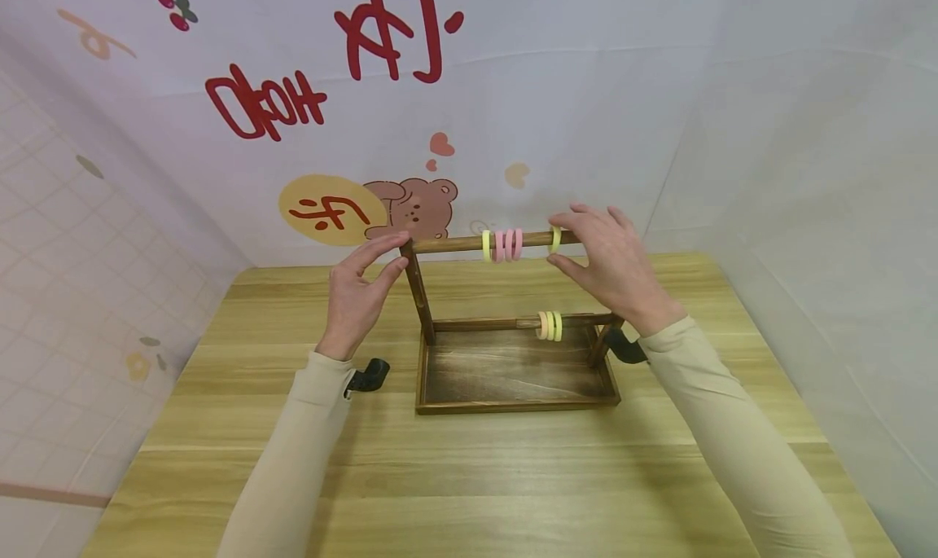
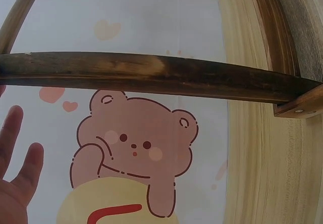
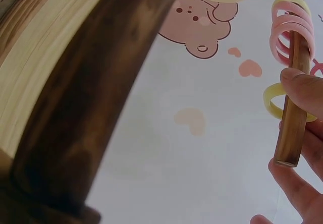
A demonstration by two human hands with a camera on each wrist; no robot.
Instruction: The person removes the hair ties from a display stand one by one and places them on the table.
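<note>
A dark wooden rack (image 1: pixel 513 406) with a tray base stands on the table, carrying an upper bar (image 1: pixel 450 244) and a lower bar (image 1: pixel 476 324). My left hand (image 1: pixel 357 297) holds the rack's upper left corner between thumb and fingers; the left wrist view shows its other fingers spread beside the post (image 2: pixel 151 75). Near the upper bar's free right end, my right hand (image 1: pixel 615 261) pinches a yellow ring (image 3: pixel 273 101) that encircles the bar. Farther left on this bar hang pink rings (image 1: pixel 509 245) and another yellow ring (image 1: pixel 487 246).
Yellow and pale orange rings (image 1: pixel 550 326) hang together on the lower bar. Behind the rack rises a white wall sheet (image 1: pixel 601 118) with red writing and a printed bear (image 1: pixel 421 208). The light wooden table (image 1: pixel 476 485) extends in front and to both sides.
</note>
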